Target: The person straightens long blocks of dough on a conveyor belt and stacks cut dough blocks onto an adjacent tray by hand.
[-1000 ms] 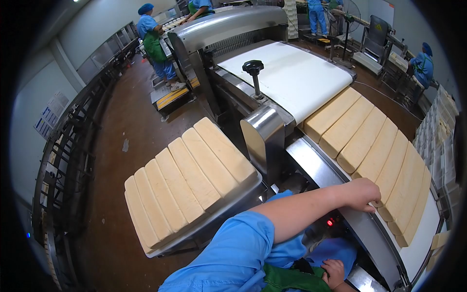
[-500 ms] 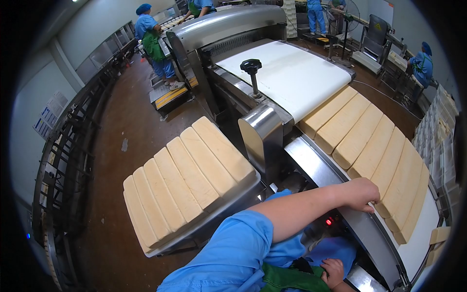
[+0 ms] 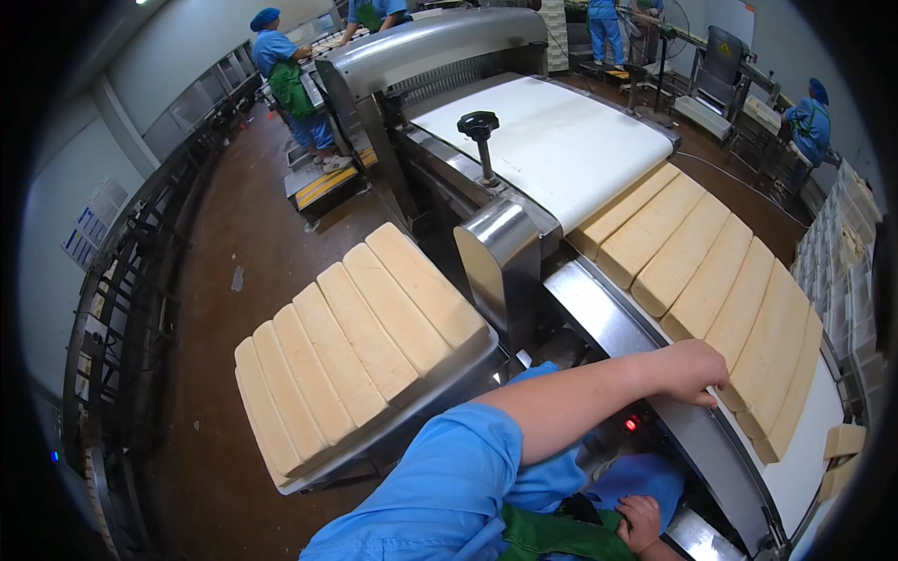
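Seven long blocks (image 3: 708, 276), cream-coloured and smooth, lie side by side on the lower belt (image 3: 800, 463); seven similar blocks (image 3: 337, 351) fill one tray (image 3: 468, 367). Left hand (image 3: 694, 369) touches block ends, right hand (image 3: 639, 522) is curled; whether they pinch, I cannot tell.

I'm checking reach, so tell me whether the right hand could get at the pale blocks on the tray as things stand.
Probably not directly: the right hand rests low by the green apron, and the outstretched left arm lies across the way to the pale blocks.
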A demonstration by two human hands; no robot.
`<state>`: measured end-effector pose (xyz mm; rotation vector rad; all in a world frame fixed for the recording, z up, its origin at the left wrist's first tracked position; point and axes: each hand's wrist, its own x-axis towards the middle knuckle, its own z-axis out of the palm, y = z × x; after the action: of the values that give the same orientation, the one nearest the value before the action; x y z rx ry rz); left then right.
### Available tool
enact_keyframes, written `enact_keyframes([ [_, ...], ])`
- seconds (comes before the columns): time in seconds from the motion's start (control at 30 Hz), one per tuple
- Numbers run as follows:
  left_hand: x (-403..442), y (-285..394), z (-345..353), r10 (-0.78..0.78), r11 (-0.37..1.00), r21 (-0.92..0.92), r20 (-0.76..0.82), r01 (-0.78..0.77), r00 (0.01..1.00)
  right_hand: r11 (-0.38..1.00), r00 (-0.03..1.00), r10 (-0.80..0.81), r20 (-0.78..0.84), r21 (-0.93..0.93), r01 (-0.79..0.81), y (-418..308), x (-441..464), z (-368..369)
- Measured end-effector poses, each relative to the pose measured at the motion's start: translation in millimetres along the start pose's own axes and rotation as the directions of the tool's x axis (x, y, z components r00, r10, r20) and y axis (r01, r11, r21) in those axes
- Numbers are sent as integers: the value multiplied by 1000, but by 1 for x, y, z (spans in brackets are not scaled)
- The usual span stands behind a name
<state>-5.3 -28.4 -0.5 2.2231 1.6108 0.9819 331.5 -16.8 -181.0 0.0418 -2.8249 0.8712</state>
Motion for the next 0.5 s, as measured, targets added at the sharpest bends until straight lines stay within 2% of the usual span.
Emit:
enact_keyframes([
  [0.5, 0, -2, 6, 6, 1000, 5, -46, -6, 999, 1000, 1000, -12, 0, -11, 12, -2, 2, -1],
])
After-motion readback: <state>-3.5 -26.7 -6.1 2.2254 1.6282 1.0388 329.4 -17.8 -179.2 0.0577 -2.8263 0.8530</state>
